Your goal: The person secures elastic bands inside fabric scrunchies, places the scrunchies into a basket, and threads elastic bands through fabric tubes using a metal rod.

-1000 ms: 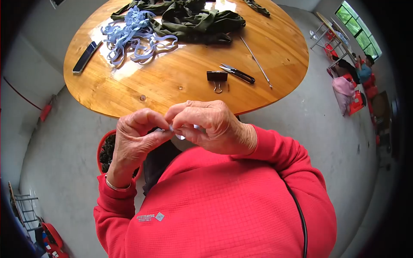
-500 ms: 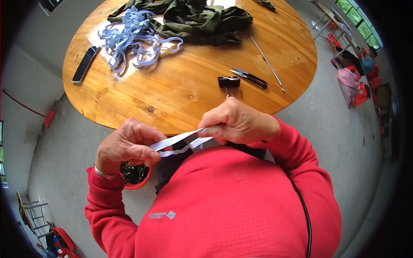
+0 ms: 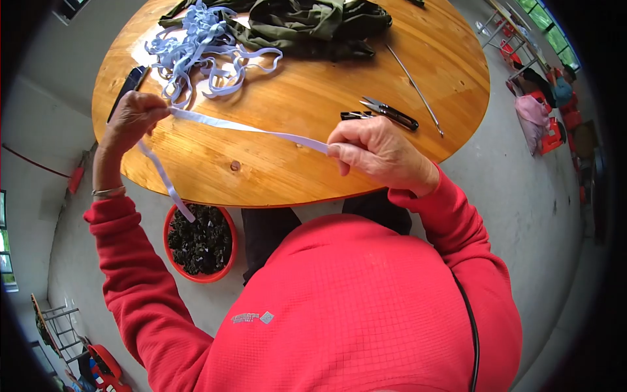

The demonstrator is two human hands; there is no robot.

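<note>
A pale elastic band (image 3: 241, 125) stretches nearly straight above the table, between my two hands. My left hand (image 3: 134, 121) is raised at the left and pinches it, and a loose tail of the band hangs from that hand toward the floor. Its other end is pinched between the thumb and fingers of my right hand (image 3: 379, 149). A black binder clip (image 3: 356, 115) lies just behind my right hand, partly covered by it. Beside it rest black-handled thread snips (image 3: 393, 114). Partly behind my left hand is a dark phone-like object (image 3: 134, 80).
On the wooden table (image 3: 281, 176) lie a tangle of light-blue elastic (image 3: 196, 46), dark green fabric (image 3: 313, 26) and a thin metal rod (image 3: 416, 85). A red basin (image 3: 168, 251) of dark scraps stands on the floor. At the far right are people near red stools.
My hands have moved apart, the left one up and leftward, the right one slightly rightward. The band, doubled near my body before, is now drawn out long with one tail hanging.
</note>
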